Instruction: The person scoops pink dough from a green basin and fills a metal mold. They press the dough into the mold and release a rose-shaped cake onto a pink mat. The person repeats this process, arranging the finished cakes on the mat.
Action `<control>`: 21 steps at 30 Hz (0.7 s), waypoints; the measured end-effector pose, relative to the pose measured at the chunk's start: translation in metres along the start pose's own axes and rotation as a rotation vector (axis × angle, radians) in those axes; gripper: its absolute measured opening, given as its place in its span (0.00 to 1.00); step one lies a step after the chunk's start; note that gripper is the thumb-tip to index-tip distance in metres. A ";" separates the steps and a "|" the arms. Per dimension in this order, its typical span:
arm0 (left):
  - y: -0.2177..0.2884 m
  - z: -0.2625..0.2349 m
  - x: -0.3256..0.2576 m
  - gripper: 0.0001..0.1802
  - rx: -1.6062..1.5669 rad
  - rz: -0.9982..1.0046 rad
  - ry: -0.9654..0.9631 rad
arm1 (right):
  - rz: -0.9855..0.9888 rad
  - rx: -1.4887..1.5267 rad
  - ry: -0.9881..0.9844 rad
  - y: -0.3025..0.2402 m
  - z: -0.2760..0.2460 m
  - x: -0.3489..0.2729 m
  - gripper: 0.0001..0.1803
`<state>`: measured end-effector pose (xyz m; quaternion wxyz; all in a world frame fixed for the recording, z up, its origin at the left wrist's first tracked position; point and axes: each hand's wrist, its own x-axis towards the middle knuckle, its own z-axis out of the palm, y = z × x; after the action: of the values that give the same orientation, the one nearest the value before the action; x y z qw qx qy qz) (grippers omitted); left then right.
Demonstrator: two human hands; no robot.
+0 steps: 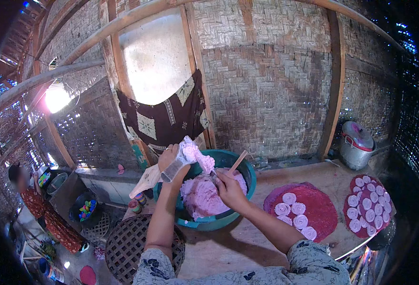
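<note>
My left hand (170, 159) grips a clear, pale piping bag (148, 181), its narrow end slanting down to the left. Pink dough (190, 151) bulges from the wide upper end. My right hand (231, 191) is closed, with its fingertips by a lump of dough (206, 163) that reaches toward the bag. What those fingers hold is mostly hidden. Below both hands, a large green basin (214, 223) contains a mass of soft pink dough (202, 194). A flat wooden stick (238, 161) leans up from the basin, just beyond my right hand.
Round red mats (321, 209) with pale swirled rosettes (300, 221) lie on the wooden table (257, 242) at right. A lidded metal pot (356, 149) stands behind them. A woven basket (129, 247) and small jars (134, 205) are at left. Another person (48, 213) stands farther left.
</note>
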<state>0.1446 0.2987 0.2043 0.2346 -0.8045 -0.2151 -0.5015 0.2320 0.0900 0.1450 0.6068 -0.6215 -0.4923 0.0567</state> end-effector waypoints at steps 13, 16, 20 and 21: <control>-0.003 -0.011 -0.018 0.16 -0.072 0.007 -0.016 | 0.037 0.114 -0.111 -0.010 -0.009 0.000 0.15; -0.009 -0.015 -0.018 0.17 -0.227 -0.027 -0.037 | 0.296 0.259 -0.269 -0.008 -0.011 -0.003 0.14; -0.029 -0.031 -0.018 0.14 -0.100 0.133 0.161 | -0.011 -0.108 -0.126 0.026 -0.034 0.019 0.13; -0.033 -0.037 -0.016 0.14 -0.083 0.095 0.114 | -0.067 -0.383 -0.120 0.038 -0.039 0.025 0.13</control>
<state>0.0926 0.3006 0.2092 0.2368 -0.7928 -0.1419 -0.5433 0.2914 0.0884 0.1377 0.4486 -0.7044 -0.5497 -0.0212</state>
